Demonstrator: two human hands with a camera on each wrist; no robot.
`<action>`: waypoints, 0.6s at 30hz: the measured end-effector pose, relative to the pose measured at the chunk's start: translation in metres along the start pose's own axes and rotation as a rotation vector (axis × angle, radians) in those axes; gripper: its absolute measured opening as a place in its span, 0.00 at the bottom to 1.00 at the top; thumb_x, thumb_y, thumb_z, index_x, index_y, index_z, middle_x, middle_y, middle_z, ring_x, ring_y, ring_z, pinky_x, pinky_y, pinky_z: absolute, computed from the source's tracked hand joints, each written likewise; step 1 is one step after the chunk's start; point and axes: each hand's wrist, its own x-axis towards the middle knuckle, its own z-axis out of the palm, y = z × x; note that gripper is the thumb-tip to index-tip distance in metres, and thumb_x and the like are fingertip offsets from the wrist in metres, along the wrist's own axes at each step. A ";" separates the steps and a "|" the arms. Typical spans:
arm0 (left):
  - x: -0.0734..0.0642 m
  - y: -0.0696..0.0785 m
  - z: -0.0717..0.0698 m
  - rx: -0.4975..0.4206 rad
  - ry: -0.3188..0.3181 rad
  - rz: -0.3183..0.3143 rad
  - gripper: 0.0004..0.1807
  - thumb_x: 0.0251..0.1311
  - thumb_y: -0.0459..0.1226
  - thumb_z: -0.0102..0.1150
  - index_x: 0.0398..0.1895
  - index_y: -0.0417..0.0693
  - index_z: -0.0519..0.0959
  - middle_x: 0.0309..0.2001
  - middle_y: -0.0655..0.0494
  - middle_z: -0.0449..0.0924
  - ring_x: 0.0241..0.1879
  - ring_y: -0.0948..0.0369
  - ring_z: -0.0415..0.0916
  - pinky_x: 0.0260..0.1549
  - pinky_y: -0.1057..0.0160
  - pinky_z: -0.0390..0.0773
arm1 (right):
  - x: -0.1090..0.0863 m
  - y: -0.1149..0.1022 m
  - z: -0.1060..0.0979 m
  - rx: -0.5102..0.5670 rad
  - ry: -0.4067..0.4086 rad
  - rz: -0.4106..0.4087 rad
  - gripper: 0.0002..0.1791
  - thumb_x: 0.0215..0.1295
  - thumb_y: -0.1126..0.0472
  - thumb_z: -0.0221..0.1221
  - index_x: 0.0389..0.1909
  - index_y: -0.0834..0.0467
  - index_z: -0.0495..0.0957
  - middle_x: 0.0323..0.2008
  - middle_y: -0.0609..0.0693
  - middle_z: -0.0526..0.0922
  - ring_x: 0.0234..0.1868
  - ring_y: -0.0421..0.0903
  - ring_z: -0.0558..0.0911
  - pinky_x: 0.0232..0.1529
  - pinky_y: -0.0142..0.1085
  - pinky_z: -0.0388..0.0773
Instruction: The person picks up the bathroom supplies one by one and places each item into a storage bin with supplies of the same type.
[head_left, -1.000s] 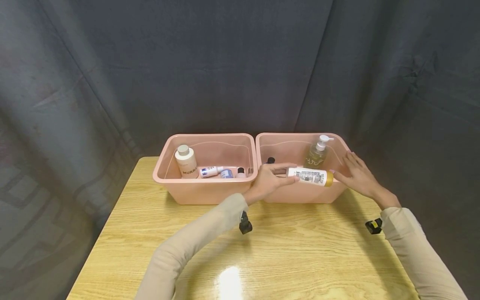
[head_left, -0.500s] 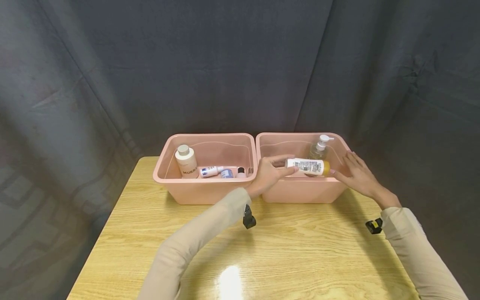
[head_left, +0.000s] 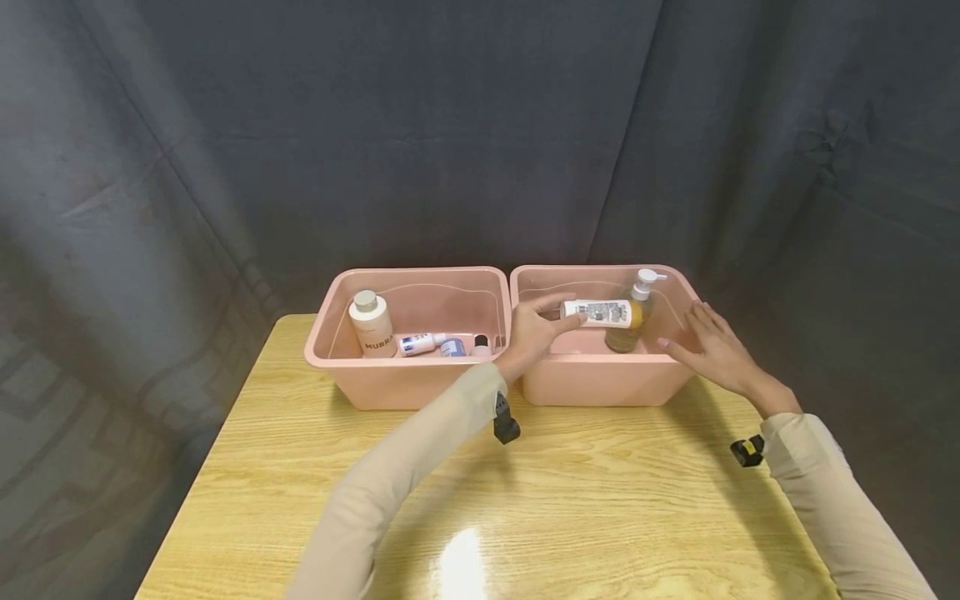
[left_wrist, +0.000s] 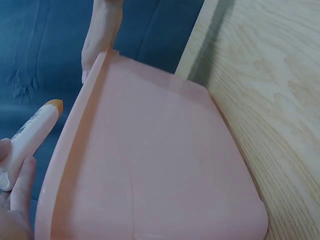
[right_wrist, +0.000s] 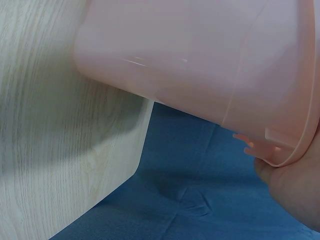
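My left hand (head_left: 531,333) pinches a white bottle with a gold cap (head_left: 598,313) by its base end, thumb in front and fingers behind. The bottle lies sideways over the right pink bin (head_left: 585,382), its cap toward the right. In the left wrist view this bottle (left_wrist: 33,131) shows beyond the bin's rim. Behind the cap, a clear pump bottle (head_left: 622,337) with a white pump head stands in the right bin. My right hand (head_left: 716,354) rests on that bin's right rim, fingers straight and thumb out over the inside. Its heel (right_wrist: 295,187) shows at the rim in the right wrist view.
A left pink bin (head_left: 408,385) stands beside the right one. Inside it are a tall white bottle (head_left: 372,327), a small white-and-blue bottle (head_left: 418,343), a blue item (head_left: 453,347) and a black-capped bottle (head_left: 481,343). Both bins stand on a wooden table (head_left: 585,492) before a dark curtain (head_left: 420,150).
My left hand has carried the white bottle back and leftward, from the right bin's front rim to over its inside, away from the right thumb. The right hand has stayed on the rim.
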 end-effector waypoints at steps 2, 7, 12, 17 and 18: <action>0.003 -0.002 0.000 -0.014 0.015 -0.018 0.19 0.52 0.30 0.74 0.50 0.42 0.86 0.44 0.50 0.87 0.31 0.67 0.82 0.29 0.71 0.80 | 0.000 -0.001 0.000 0.001 0.001 -0.001 0.50 0.70 0.39 0.52 0.75 0.72 0.46 0.77 0.66 0.33 0.77 0.61 0.31 0.67 0.69 0.35; 0.007 -0.005 0.001 -0.040 0.039 -0.089 0.20 0.52 0.32 0.74 0.50 0.47 0.86 0.36 0.53 0.88 0.07 0.68 0.61 0.06 0.70 0.62 | -0.001 -0.002 -0.001 0.002 -0.004 0.001 0.50 0.70 0.38 0.52 0.75 0.72 0.46 0.77 0.66 0.33 0.77 0.61 0.30 0.67 0.69 0.35; 0.014 -0.006 0.003 -0.033 0.063 -0.070 0.20 0.50 0.31 0.75 0.50 0.45 0.86 0.40 0.51 0.88 0.17 0.68 0.74 0.18 0.71 0.75 | -0.001 -0.003 -0.001 0.003 -0.005 0.003 0.50 0.70 0.38 0.52 0.75 0.71 0.45 0.77 0.66 0.33 0.77 0.60 0.30 0.67 0.69 0.35; 0.022 -0.006 0.005 -0.024 0.076 -0.063 0.21 0.51 0.30 0.74 0.50 0.38 0.85 0.42 0.47 0.87 0.38 0.59 0.84 0.38 0.69 0.81 | 0.000 -0.003 -0.001 -0.004 -0.004 0.005 0.50 0.70 0.38 0.52 0.75 0.71 0.45 0.77 0.66 0.33 0.77 0.61 0.31 0.67 0.69 0.35; 0.023 -0.006 0.005 -0.024 0.081 -0.071 0.20 0.51 0.30 0.74 0.50 0.38 0.85 0.42 0.47 0.87 0.40 0.57 0.84 0.38 0.68 0.81 | 0.000 -0.003 0.000 -0.006 -0.004 0.004 0.50 0.71 0.38 0.51 0.75 0.71 0.46 0.77 0.66 0.33 0.77 0.61 0.31 0.67 0.69 0.35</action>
